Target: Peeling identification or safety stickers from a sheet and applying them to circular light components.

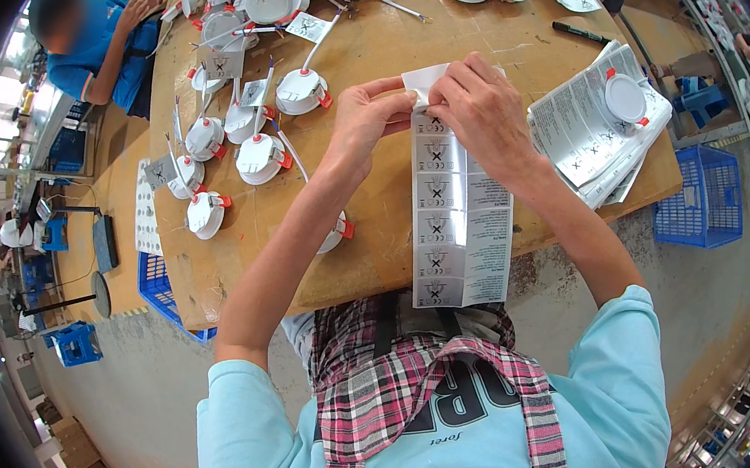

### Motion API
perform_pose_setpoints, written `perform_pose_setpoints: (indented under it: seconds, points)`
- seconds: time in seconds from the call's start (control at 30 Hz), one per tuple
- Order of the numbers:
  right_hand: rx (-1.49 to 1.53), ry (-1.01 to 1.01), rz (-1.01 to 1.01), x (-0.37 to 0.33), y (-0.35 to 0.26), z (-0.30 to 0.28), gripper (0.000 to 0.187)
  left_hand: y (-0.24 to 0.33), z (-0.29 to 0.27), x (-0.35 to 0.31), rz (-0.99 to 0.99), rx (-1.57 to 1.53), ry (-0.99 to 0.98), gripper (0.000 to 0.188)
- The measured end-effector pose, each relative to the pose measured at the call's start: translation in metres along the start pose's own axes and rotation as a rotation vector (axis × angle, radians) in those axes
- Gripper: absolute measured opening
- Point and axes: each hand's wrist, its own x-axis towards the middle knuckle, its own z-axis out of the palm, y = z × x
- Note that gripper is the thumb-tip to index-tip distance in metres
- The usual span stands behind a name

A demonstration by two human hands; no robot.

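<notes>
On the wooden worktable (386, 43) strewn with round white lamps (260, 158), both hands pinch the label strip's (454, 224) top end: left hand (365, 114) beside right hand (484, 108), strip trailing lengthwise below them toward the body.

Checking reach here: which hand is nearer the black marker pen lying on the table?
Right. The right hand pinches the label sheet top, just below-left of the black marker pen. The left hand sits farther left, beyond the right.
</notes>
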Motion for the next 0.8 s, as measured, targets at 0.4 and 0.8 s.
perform_pose_setpoints:
  seconds: [0.4, 0.8]
  points:
    - [0.111, 0.072, -0.101, -0.005, 0.013, 0.005, 0.018, -0.002, -0.001, 0.007, -0.055, -0.007, -0.043, 0.035]
    - [0.430, 0.274, -0.144, -0.023, 0.012, -0.032, 0.017, -0.015, 0.002, 0.039, 0.019, 0.082, 0.096, 0.034]
